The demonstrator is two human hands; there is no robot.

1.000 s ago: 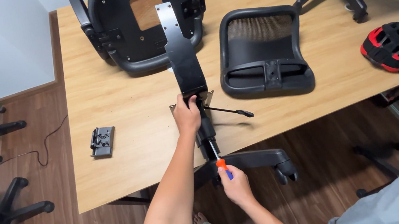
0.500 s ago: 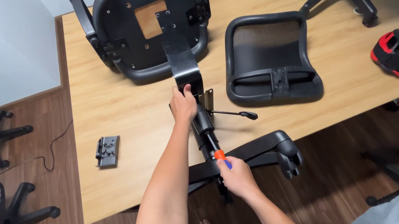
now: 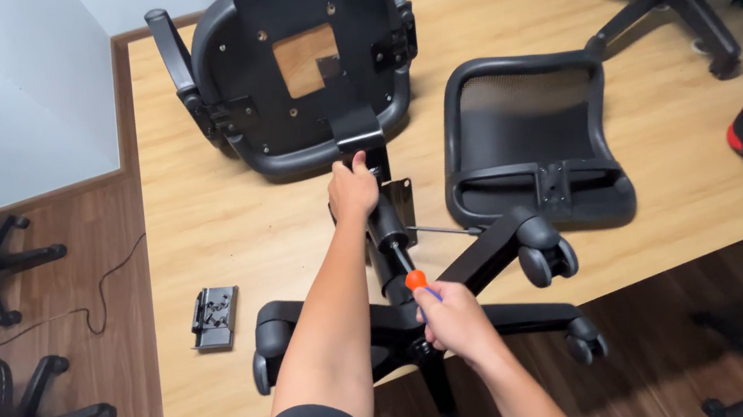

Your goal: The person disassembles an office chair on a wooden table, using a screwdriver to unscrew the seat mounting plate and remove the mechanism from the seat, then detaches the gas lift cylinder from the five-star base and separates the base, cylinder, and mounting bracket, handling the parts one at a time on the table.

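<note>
Black five-star chair base (image 3: 500, 257) stands on the wooden desk (image 3: 199, 257); left hand (image 3: 353, 189) clamps its gas cylinder (image 3: 388, 236); right hand (image 3: 450, 316) closes on an orange-handled screwdriver (image 3: 417, 280); fastening seems underway; next move needs steady alignment.

A black five-star chair base (image 3: 469, 308) with castors lies tipped against the desk (image 3: 195, 238) edge, its gas cylinder (image 3: 390, 246) pointing up toward an orange-handled screwdriver (image 3: 418, 282).

The left arm reaches far out, almost straight, and the left hand (image 3: 352, 189) is closed tight, knuckles up. The right arm is bent and near the body. The right hand (image 3: 451, 319) is curled shut, lower down.
</note>
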